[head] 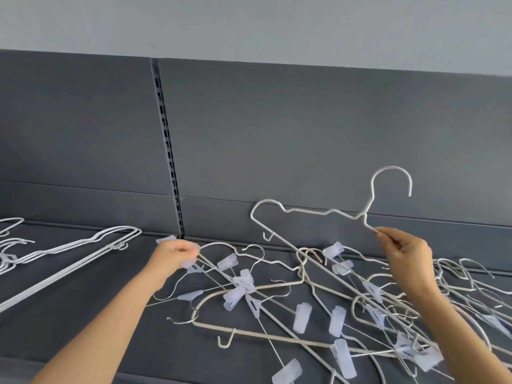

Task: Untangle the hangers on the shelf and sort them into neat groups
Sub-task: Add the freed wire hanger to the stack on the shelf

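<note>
Far to the left of the left hand, a tidy stack of wire hangers (69, 271) lies flat on the shelf (91, 322), nested one inside another and well apart from the mess. The left hand (174, 254) rests at the near edge of the tangle (302, 317), its fingers curled round the end of a clip hanger (194, 268) and pinning it down; just beyond its knuckles the slotted upright (169, 151) rises against the back panel. Between our two hands the heap spreads over the shelf, hooks threaded through shoulders and plastic clips caught on bars. Above it, up and to the left of the right hand, one plain hanger (310, 211) stands raised and tilted, its hook uppermost and its lower bar running down into the pile. The right hand (407, 253) pinches that hanger's thin wire just below the neck, between thumb and fingertips. We judge these hangers light and springy, stiff enough to keep their shape yet quick to snag; the coated wire looks smooth and may slip or twist in a pinch. The neck seems the best place to hold, since the hook can be steered from there; the clips look brittle, so we would ease them free, not tug.
</note>
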`<control>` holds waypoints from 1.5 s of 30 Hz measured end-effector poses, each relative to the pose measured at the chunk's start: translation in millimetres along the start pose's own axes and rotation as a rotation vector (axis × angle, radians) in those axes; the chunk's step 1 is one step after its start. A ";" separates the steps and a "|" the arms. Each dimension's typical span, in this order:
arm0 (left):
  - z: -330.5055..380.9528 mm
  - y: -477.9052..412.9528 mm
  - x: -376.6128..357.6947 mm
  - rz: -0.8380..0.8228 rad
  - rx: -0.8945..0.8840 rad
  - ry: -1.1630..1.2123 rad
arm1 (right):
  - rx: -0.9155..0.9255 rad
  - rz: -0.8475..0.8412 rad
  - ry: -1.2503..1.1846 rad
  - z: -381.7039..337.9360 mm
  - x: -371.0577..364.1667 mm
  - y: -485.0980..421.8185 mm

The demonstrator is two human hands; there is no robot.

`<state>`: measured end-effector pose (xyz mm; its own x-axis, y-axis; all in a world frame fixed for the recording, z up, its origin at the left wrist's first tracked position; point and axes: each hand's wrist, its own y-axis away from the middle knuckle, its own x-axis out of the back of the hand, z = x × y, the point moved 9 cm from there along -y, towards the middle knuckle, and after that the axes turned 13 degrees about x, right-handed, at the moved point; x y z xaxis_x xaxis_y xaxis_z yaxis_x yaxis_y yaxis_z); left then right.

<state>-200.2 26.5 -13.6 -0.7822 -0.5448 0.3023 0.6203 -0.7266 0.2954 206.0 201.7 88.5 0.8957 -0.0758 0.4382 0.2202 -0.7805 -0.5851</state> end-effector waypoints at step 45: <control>-101.1 137.6 308.3 0.761 0.268 -0.926 | 0.400 -0.958 -0.058 -221.8 -333.2 93.5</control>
<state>-362.0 -283.7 28.7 0.0535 -0.2105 0.9761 0.9784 -0.1845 -0.0934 -157.5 16.4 39.1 0.2925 0.5056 0.8117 0.9520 -0.2344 -0.1971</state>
